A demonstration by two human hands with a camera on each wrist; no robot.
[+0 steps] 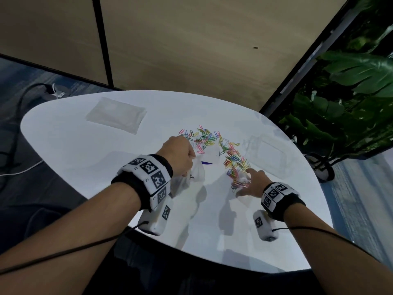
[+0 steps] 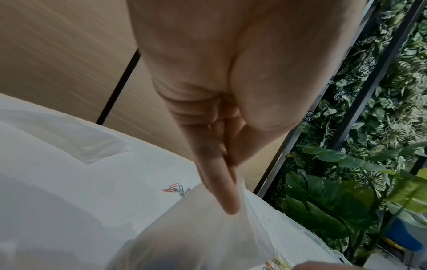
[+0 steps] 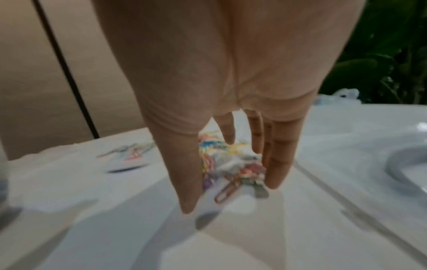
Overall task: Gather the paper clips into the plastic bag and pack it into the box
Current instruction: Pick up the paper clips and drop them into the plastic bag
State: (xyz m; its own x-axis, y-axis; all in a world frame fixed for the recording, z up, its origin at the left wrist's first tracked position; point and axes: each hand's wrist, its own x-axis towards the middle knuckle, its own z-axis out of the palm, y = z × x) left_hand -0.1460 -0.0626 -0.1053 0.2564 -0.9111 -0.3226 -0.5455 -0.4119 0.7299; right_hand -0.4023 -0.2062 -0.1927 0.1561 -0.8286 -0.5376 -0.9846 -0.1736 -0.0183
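Coloured paper clips (image 1: 212, 143) lie in a curved heap in the middle of the white table (image 1: 85, 150). My left hand (image 1: 189, 165) pinches the rim of the thin clear plastic bag (image 1: 198, 173) between thumb and fingers; the left wrist view shows the pinch (image 2: 231, 182) with the bag (image 2: 196, 237) hanging below it. My right hand (image 1: 248, 182) is at the near end of the heap, fingers straight and pointing down around a clump of clips (image 3: 231, 164), thumb on one side, fingers (image 3: 277, 164) on the other. The clear box (image 1: 286, 155) stands to the right of the heap.
A flat clear plastic piece (image 1: 116, 114) lies at the table's far left. Leafy plants (image 1: 350, 92) stand past the right edge, and a wooden wall panel (image 1: 191, 50) runs behind. A cable (image 1: 19, 107) lies on the floor at the left.
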